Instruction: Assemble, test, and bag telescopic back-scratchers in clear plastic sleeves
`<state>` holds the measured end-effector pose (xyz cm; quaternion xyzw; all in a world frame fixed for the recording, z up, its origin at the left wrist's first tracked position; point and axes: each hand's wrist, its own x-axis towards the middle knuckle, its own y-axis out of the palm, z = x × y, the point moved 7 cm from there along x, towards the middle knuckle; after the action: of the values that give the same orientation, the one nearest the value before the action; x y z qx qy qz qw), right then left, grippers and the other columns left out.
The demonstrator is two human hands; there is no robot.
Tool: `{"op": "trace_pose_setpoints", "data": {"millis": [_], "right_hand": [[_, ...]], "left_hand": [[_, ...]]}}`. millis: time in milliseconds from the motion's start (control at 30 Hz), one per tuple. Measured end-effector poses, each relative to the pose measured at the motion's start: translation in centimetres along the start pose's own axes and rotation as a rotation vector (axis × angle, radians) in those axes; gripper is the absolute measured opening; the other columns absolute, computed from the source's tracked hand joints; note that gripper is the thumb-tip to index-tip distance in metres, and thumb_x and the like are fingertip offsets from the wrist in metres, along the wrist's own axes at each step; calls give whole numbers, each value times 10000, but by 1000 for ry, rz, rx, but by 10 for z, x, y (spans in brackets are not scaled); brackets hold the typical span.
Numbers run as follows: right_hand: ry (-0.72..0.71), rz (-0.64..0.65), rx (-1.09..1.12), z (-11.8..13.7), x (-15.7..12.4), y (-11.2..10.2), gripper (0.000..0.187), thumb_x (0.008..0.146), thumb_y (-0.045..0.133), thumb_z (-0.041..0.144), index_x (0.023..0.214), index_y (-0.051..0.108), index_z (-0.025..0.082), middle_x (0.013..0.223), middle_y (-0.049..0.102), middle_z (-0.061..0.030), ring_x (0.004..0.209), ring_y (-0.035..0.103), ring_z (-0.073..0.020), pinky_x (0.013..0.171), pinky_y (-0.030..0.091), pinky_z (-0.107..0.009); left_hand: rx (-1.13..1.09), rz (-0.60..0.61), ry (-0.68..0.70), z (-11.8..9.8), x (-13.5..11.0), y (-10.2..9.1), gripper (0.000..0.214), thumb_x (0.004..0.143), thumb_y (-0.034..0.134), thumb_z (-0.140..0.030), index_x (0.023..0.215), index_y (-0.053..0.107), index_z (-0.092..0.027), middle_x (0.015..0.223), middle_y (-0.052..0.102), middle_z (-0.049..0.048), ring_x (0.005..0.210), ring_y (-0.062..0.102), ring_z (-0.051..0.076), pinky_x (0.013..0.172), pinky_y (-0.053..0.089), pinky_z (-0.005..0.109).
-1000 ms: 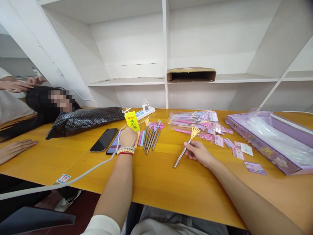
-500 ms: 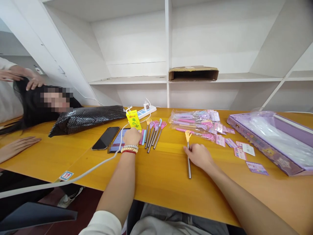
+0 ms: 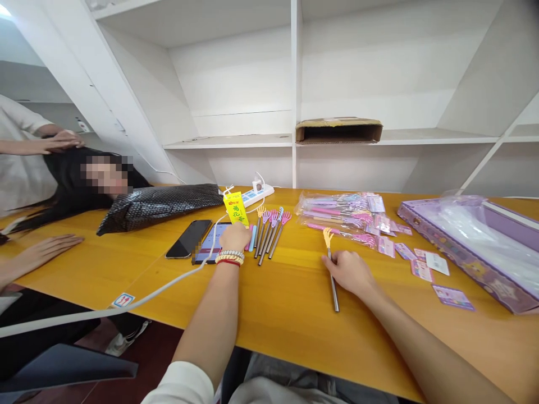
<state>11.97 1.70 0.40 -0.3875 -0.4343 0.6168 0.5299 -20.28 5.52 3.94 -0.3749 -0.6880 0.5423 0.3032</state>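
Right hand (image 3: 350,273) lies over the yellow-headed back scratcher (image 3: 330,264), fingers curled on its metal shaft — the tool flat on the tabletop (image 3: 286,303), claw end pointing away. Left hand (image 3: 234,238) is closed in a loose fist beside the yellow drink carton (image 3: 236,208), knuckles at the edge of a lit phone (image 3: 210,248). Just right of it, a row of scratchers (image 3: 269,230) — bagged ones (image 3: 337,210) farther off.

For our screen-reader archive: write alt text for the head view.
A person's right hand rests on a yellow-clawed metal back scratcher lying on an orange wooden table; the left hand touches a row of similar scratchers.
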Motion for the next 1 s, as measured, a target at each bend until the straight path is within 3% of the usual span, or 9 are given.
{"op": "trace_pose_setpoints", "data": {"millis": [533, 1000], "right_hand": [[-6, 5, -15, 2, 0, 1, 478, 870, 343, 499, 610, 589, 183, 653, 634, -94, 653, 619, -219, 499, 267, -275], [-17, 15, -9, 1, 0, 3, 467, 860, 349, 507, 620, 594, 190, 661, 632, -96, 653, 603, -218, 509, 278, -280]], "left_hand": [[-49, -12, -35, 0, 5, -1, 319, 759, 506, -347, 963, 633, -137, 996, 640, 213, 940, 610, 305, 724, 478, 375], [-14, 8, 20, -7, 8, 0, 318, 758, 493, -291, 963, 634, -94, 993, 637, 227, 937, 614, 312, 750, 485, 370]]}}
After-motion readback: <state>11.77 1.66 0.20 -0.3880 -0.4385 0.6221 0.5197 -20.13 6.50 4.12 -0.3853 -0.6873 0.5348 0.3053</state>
